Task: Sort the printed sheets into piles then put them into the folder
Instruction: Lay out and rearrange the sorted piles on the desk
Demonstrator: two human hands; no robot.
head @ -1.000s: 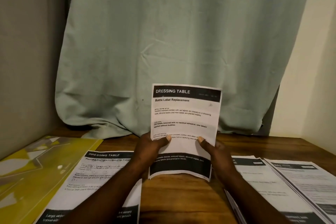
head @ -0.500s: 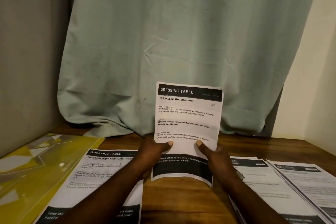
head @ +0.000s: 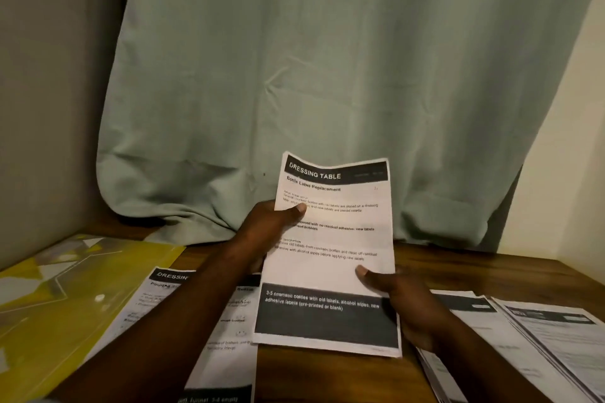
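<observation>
I hold a printed sheet headed "DRESSING TABLE, Bottle Label Replacement" above the wooden table, tilted back. My left hand grips its left edge high up, thumb on the front. My right hand grips its lower right edge, thumb on the page. A pile of printed sheets lies flat under my left forearm. Two more piles lie at the right, one beside my right wrist and another at the far right. A yellow folder lies on the table at the far left.
A pale green curtain hangs behind the table and bunches onto its back edge. A grey wall closes the left side and a cream wall the right. Bare wood shows below the held sheet.
My left hand has slid up the sheet's left edge from the bottom. The sheet has tipped back and come lower and closer to the table. My right hand stays at the lower right.
</observation>
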